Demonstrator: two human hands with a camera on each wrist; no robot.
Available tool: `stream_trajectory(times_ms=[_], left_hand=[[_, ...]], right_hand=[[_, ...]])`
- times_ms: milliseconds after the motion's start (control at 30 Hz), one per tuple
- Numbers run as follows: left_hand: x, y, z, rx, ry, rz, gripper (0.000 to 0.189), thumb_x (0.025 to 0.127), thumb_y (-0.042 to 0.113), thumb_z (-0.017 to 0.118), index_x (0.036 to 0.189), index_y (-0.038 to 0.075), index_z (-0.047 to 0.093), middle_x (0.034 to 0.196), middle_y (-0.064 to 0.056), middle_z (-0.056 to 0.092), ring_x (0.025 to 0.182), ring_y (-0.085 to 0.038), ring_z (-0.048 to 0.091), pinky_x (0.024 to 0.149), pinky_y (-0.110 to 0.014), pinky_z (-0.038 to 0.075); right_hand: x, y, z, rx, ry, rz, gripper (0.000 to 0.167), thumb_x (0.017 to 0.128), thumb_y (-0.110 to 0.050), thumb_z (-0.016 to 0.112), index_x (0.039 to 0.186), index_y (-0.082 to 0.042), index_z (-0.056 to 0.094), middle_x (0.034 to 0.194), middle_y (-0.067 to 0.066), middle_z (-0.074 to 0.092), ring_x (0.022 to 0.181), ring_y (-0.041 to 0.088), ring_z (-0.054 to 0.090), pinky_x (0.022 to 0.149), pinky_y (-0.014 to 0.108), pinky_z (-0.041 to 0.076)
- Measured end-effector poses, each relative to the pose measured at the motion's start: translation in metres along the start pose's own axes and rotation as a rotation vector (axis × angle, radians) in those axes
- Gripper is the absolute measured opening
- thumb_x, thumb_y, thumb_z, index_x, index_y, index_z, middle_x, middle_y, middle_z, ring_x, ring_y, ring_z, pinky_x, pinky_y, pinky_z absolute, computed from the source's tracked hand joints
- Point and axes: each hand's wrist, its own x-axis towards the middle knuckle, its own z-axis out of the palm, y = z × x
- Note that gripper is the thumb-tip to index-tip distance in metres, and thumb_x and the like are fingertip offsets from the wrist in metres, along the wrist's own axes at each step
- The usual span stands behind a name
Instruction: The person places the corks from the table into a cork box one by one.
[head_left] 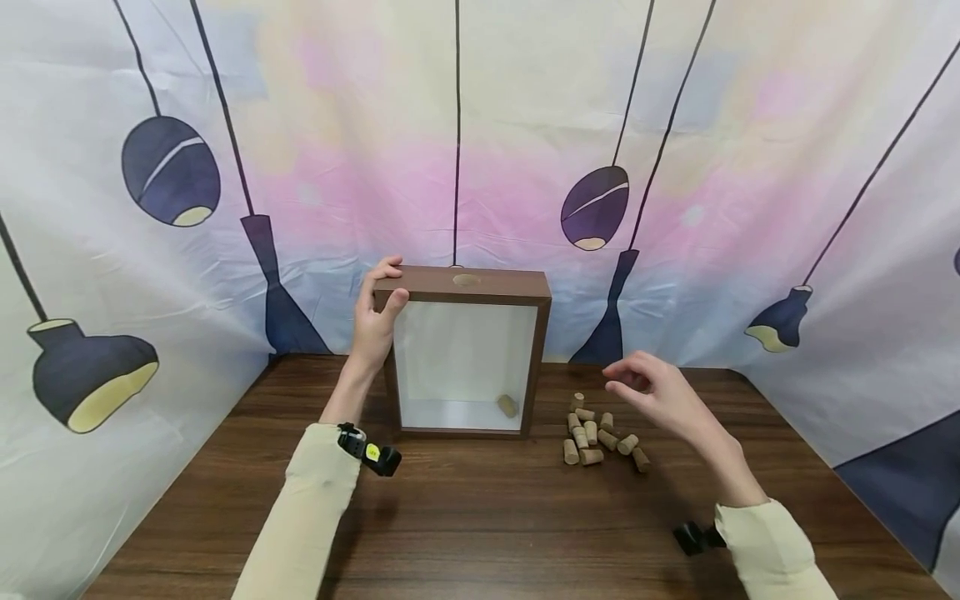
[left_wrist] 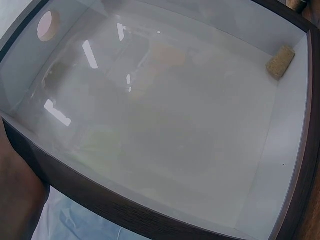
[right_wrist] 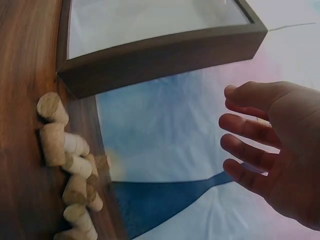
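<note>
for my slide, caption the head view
Left grip holds a framed box with one cork inside; right grip hovers near loose corks.

The left hand is raised and it grips, with the thumb placed below the bent fingers. The left forearm stands steeply beneath it. The right hand is lower, well apart, at the right side of the left one; its fingers are loosely curved (the thumb is near the index finger). Below this hand, the right forearm slants outward.
</note>
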Motion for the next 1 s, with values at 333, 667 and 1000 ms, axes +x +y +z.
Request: stream_trajectory(times_ms=[333, 667, 1000], left_hand=[[0.0, 0.0, -0.001, 0.019, -0.002, 0.005, 0.07, 0.094, 0.047, 0.065, 0.123, -0.014, 0.043, 0.151, -0.03, 0.036, 0.148, -0.03, 0.027, 0.118, -0.054, 0.015], [0.0, -0.002, 0.001, 0.015, -0.001, 0.001, 0.075, 0.092, 0.051, 0.066, 0.122, -0.013, 0.043, 0.15, -0.03, 0.036, 0.147, -0.028, 0.027, 0.118, -0.053, 0.015], [0.0, -0.001, 0.0, 0.019, 0.0, 0.008, 0.075, 0.092, 0.052, 0.066, 0.122, -0.014, 0.044, 0.15, -0.032, 0.035, 0.148, -0.027, 0.027, 0.119, -0.052, 0.014]], right_hand=[[-0.017, 0.025, 0.007, 0.027, -0.112, 0.05, 0.013, 0.094, -0.017, 0.071, 0.106, -0.014, 0.071, 0.092, -0.006, 0.066, 0.078, 0.003, 0.059, 0.068, 0.025, 0.051], [-0.028, 0.05, 0.015, 0.089, -0.238, 0.134, 0.019, 0.096, -0.023, 0.068, 0.111, -0.012, 0.069, 0.097, -0.002, 0.068, 0.078, 0.003, 0.061, 0.067, 0.025, 0.051], [-0.034, 0.071, 0.024, 0.085, -0.344, 0.164, 0.032, 0.094, -0.031, 0.07, 0.115, -0.006, 0.068, 0.104, 0.004, 0.067, 0.081, 0.005, 0.06, 0.07, 0.025, 0.05]])
